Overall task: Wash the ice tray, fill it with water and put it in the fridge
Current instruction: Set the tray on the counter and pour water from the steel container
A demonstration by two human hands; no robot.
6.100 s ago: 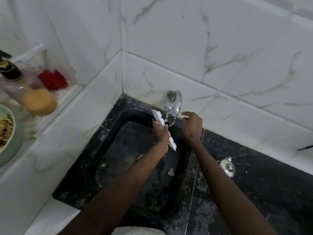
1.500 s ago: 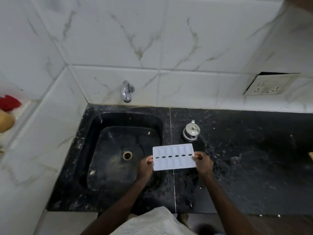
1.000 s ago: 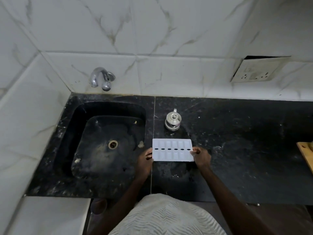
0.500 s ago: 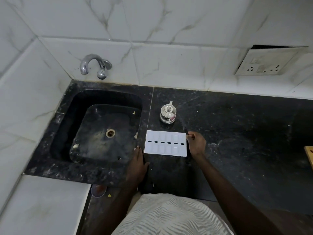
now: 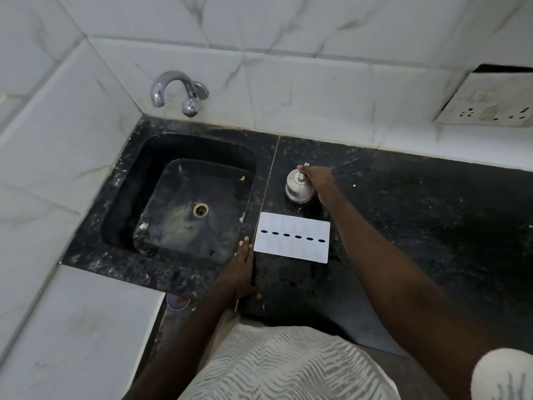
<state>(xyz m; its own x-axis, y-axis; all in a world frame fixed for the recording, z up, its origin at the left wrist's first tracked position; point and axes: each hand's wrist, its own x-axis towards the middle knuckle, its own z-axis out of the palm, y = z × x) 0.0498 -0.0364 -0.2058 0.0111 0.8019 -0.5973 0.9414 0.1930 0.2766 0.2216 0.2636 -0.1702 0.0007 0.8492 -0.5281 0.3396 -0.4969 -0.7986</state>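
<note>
The ice tray (image 5: pixel 292 237) lies on the counter (image 5: pixel 432 226) — left hand (image 5: pixel 239 272) flat beside it, right hand (image 5: pixel 317 181) touching the steel pot (image 5: pixel 295 192), grip unclear.

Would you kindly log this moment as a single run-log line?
ice tray: flat on counter, unheld | left hand: flat on sink rim | right hand: on steel container, grip unclear

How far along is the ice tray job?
Washing looks done: the ice tray lies on the counter, out of the sink, and no water runs from the tap. In hand: the right hand reaches a steel pot; the left hand rests flat. Filling is unclear; the fridge step remains.
</note>
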